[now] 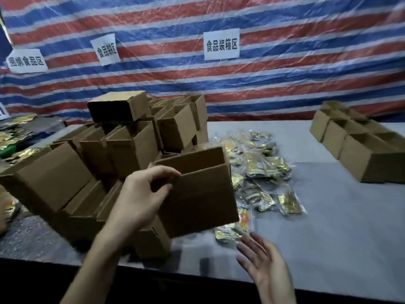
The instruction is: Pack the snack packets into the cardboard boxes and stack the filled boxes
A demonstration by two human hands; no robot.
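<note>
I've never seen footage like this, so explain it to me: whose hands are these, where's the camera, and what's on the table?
No machine here: a person works with bare hands, filmed by one camera worn on their head, looking forward and down. The left hand grips an open cardboard box by its top edge. The right hand is open, holding nothing, near the snack packets lying on the grey table. A pile of boxes stands at left, a row of boxes at right, a striped tarp behind.
</note>
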